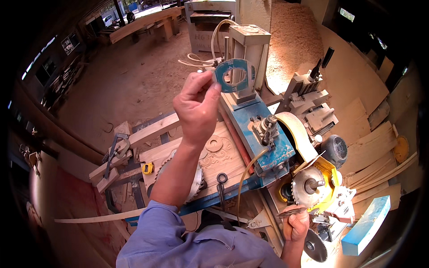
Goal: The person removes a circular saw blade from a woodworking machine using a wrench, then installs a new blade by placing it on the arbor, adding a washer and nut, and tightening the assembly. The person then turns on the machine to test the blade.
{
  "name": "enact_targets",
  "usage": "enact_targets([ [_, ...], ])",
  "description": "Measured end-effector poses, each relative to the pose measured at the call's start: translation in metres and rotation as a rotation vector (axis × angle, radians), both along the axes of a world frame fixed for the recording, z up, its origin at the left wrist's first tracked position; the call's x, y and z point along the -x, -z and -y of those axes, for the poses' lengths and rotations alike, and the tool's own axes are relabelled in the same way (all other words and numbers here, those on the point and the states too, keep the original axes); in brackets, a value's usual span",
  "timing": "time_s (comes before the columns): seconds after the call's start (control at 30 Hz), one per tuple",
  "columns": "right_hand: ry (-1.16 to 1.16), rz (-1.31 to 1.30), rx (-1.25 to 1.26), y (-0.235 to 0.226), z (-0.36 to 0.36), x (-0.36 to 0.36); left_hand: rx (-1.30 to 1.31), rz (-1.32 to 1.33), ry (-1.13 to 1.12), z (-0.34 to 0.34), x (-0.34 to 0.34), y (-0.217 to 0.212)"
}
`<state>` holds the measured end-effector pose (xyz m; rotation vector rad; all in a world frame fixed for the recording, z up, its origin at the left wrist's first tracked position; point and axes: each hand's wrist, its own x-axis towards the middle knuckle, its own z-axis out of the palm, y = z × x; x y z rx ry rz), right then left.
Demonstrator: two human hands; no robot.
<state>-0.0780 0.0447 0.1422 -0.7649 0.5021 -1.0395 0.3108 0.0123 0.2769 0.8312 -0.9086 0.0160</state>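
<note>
My left hand (199, 105) is raised over the machine, thumb and finger pinching a flat blue ring (250, 76) by its edge. The ring has a wide round hole and worn paint. Low at the right, my right hand (296, 225) is closed on a thin dark flat piece (292, 211), seen nearly edge-on. Just above that hand, a toothed circular saw blade (301, 190) sits on a spindle beside a yellow guard (331, 181). Another saw blade (195, 185) lies on the wood, partly hidden by my left forearm.
A blue machine head (277, 154) stands in the middle, with a motor (335, 151) to its right. A wrench (221, 185) and a yellow tape measure (148, 168) lie near a carved wooden panel (221, 149). A dark saw blade (315, 247) and blue block (367, 225) are at lower right.
</note>
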Motion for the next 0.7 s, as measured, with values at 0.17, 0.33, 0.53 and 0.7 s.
enact_targets([
  [0.17, -0.216, 0.29, 0.081, -0.03, 0.027, -0.032, 0.01, 0.767, -0.193, -0.05, 0.101, 0.028],
  [0.33, -0.257, 0.356, 0.038, -0.035, 0.023, -0.028, -0.06, 1.036, -0.03, -0.076, 0.141, 0.058],
  [0.53, -0.215, 0.293, -0.093, -0.021, -0.008, 0.003, -0.027, 1.217, 0.088, -0.074, 0.163, 0.086],
  [0.7, -0.042, 0.173, -0.145, -0.022, -0.018, 0.015, -0.096, 1.134, 0.232, -0.08, 0.189, 0.096],
])
